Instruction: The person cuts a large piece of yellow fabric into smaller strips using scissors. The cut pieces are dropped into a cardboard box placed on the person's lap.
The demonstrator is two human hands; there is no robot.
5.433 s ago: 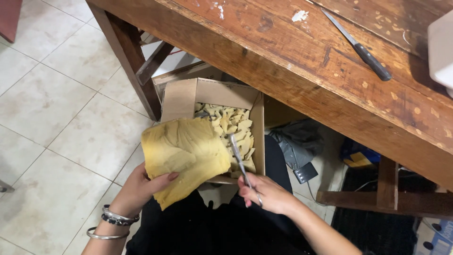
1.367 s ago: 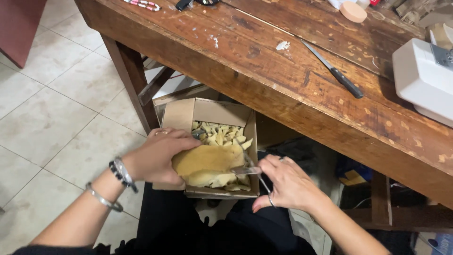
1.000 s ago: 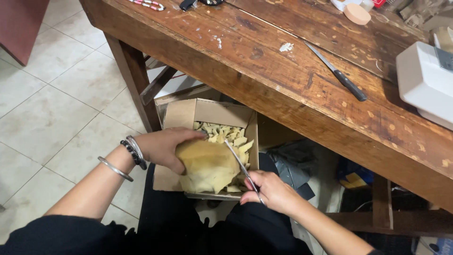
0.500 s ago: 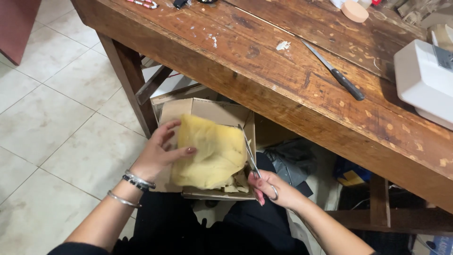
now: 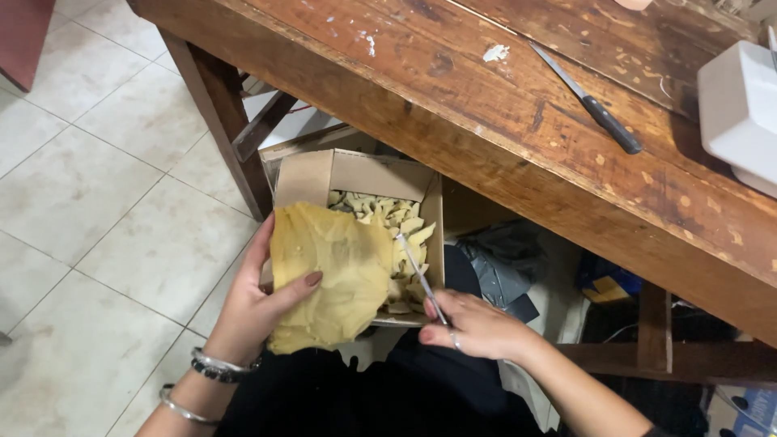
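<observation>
My left hand (image 5: 251, 311) holds a floppy yellow sheet (image 5: 332, 271) spread flat over the left half of an open cardboard box (image 5: 356, 171), thumb on top of the sheet. My right hand (image 5: 477, 325) grips a pair of slim scissors (image 5: 418, 273) by the handles, blades pointing up along the sheet's right edge. Several pale yellow cut scraps (image 5: 405, 239) fill the box. The box rests on my lap over dark clothing.
A worn wooden table (image 5: 518, 105) spans the top of the view, its leg (image 5: 218, 113) left of the box. A black-handled knife (image 5: 587, 101) and a white appliance (image 5: 740, 113) lie on it. Dark bags and clutter (image 5: 506, 255) sit under the table; pale floor tiles lie to the left.
The yellow sheet went from bunched up in my left hand to spread flat. My left hand slid down to its lower left edge; the scissors stay at its right edge.
</observation>
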